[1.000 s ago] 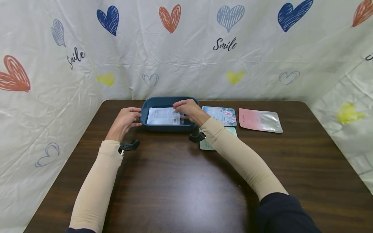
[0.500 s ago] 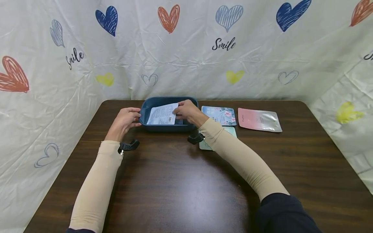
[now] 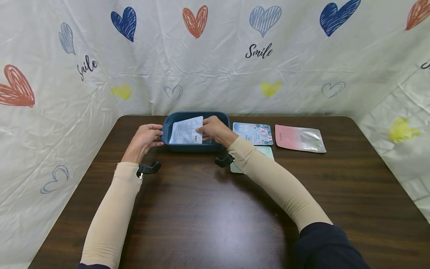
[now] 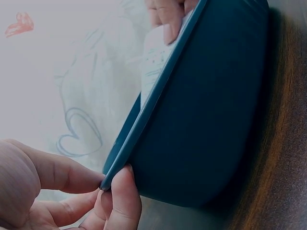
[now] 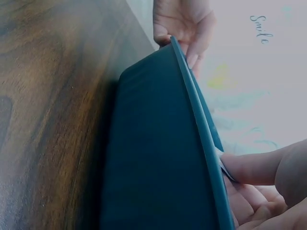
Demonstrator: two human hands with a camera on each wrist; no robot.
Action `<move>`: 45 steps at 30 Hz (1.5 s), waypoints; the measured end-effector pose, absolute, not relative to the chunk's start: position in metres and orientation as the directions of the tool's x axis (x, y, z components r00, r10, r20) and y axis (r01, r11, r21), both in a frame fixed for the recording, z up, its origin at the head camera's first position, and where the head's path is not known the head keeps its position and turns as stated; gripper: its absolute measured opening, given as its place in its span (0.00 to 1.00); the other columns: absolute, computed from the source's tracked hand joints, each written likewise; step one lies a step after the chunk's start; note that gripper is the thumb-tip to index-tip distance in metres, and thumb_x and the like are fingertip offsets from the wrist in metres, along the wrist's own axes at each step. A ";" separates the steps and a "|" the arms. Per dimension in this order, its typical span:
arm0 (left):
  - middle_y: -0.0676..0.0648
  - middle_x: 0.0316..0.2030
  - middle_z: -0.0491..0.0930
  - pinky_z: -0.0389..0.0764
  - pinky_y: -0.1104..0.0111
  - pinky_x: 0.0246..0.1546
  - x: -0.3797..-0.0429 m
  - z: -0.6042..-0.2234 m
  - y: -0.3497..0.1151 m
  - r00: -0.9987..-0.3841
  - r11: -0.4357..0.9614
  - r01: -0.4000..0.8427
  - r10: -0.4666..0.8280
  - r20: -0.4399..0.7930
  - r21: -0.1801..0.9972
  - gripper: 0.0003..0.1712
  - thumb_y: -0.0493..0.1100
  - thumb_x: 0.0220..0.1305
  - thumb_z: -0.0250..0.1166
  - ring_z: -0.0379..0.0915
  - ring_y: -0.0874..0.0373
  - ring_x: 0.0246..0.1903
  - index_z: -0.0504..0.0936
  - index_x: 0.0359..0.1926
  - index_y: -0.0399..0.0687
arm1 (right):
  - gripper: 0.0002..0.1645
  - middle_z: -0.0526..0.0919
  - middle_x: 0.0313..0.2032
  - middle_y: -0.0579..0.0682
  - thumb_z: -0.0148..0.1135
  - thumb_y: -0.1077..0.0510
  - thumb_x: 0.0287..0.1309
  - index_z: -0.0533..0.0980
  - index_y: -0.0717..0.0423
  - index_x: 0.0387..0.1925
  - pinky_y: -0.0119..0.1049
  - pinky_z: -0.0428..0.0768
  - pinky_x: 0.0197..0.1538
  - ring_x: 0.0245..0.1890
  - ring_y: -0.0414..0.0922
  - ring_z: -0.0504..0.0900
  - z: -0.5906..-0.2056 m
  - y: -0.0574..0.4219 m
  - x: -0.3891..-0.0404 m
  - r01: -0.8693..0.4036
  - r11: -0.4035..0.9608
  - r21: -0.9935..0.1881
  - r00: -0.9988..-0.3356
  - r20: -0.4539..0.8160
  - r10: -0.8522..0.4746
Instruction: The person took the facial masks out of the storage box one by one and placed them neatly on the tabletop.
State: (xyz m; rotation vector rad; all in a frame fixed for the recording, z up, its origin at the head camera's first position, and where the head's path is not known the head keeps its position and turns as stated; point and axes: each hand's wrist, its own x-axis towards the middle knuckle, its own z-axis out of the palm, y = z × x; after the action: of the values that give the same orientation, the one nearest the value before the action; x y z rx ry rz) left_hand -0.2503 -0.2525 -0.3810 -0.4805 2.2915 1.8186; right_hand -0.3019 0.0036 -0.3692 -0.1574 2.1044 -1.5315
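Observation:
A dark blue plastic basin (image 3: 195, 148) stands at the back of the table. My left hand (image 3: 145, 139) pinches its left rim between thumb and fingers, as the left wrist view shows close up. Inside the basin lies a pale blue-white sheet mask packet (image 3: 184, 130), printed side up, with a barcode near its lower right. My right hand (image 3: 215, 129) reaches over the basin and pinches that packet's right edge, thumb on top; its fingers (image 5: 254, 167) dip behind the rim in the right wrist view. The packet tilts, its right side raised.
Right of the basin lie a blue floral packet (image 3: 253, 133) and, partly under my right forearm, a mint green packet (image 3: 265, 151). Farther right is a pink and silver packet (image 3: 300, 138). A white heart-print cloth (image 3: 215, 56) hangs behind the brown table (image 3: 201, 209).
My right hand has gone from hovering over the packet to pinching its right edge. That edge has risen and turned slightly. My left hand stays at the basin's rim.

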 end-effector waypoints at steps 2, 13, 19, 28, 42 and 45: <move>0.39 0.57 0.70 0.86 0.70 0.40 -0.251 -0.381 -0.252 -0.932 0.208 -0.357 -0.143 -0.333 0.911 0.25 0.36 0.76 0.54 0.71 0.50 0.47 0.69 0.71 0.38 | 0.14 0.87 0.45 0.61 0.60 0.64 0.70 0.81 0.65 0.53 0.43 0.87 0.47 0.38 0.48 0.88 -0.369 0.005 -0.302 0.198 0.345 -0.917 -0.858 -0.333 -0.392; 0.38 0.60 0.69 0.87 0.69 0.41 -0.251 -0.383 -0.252 -0.928 0.211 -0.367 -0.150 -0.341 0.906 0.25 0.35 0.75 0.54 0.72 0.50 0.47 0.70 0.70 0.39 | 0.13 0.87 0.44 0.58 0.58 0.63 0.72 0.81 0.63 0.52 0.42 0.88 0.44 0.38 0.47 0.88 -0.371 0.009 -0.303 0.193 0.335 -0.922 -0.862 -0.322 -0.391; 0.37 0.63 0.69 0.86 0.69 0.42 -0.251 -0.382 -0.252 -0.928 0.223 -0.368 -0.154 -0.340 0.903 0.25 0.35 0.76 0.53 0.71 0.48 0.51 0.69 0.71 0.39 | 0.16 0.85 0.48 0.58 0.56 0.61 0.74 0.78 0.59 0.58 0.43 0.88 0.43 0.41 0.49 0.88 -0.367 0.015 -0.301 0.152 0.305 -0.940 -0.869 -0.274 -0.412; 0.36 0.65 0.69 0.86 0.68 0.45 -0.251 -0.382 -0.252 -0.924 0.217 -0.377 -0.147 -0.352 0.900 0.26 0.37 0.76 0.54 0.72 0.45 0.55 0.68 0.72 0.40 | 0.17 0.86 0.48 0.57 0.60 0.60 0.71 0.78 0.58 0.59 0.46 0.87 0.48 0.43 0.51 0.88 -0.361 0.033 -0.300 0.162 0.220 -0.962 -0.896 -0.237 -0.376; 0.35 0.62 0.70 0.86 0.70 0.40 -0.250 -0.382 -0.253 -0.923 0.185 -0.380 -0.135 -0.359 0.907 0.26 0.36 0.76 0.55 0.74 0.47 0.51 0.68 0.72 0.39 | 0.18 0.87 0.40 0.52 0.60 0.59 0.72 0.76 0.61 0.59 0.35 0.85 0.37 0.38 0.46 0.89 -0.352 0.074 -0.294 0.259 0.089 -0.962 -0.876 -0.273 -0.398; 0.35 0.63 0.70 0.86 0.70 0.39 -0.250 -0.382 -0.254 -0.921 0.179 -0.384 -0.139 -0.363 0.906 0.26 0.36 0.76 0.54 0.74 0.48 0.49 0.68 0.72 0.40 | 0.18 0.86 0.43 0.54 0.59 0.59 0.72 0.75 0.61 0.59 0.36 0.86 0.39 0.39 0.47 0.89 -0.351 0.082 -0.293 0.265 0.076 -0.961 -0.872 -0.272 -0.407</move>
State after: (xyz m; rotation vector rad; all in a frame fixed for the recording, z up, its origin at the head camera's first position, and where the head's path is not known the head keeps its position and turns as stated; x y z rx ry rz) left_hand -0.2500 -0.2536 -0.3821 -0.5079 2.2515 1.8256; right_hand -0.2927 0.0822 -0.3510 -0.1405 1.8813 -1.8475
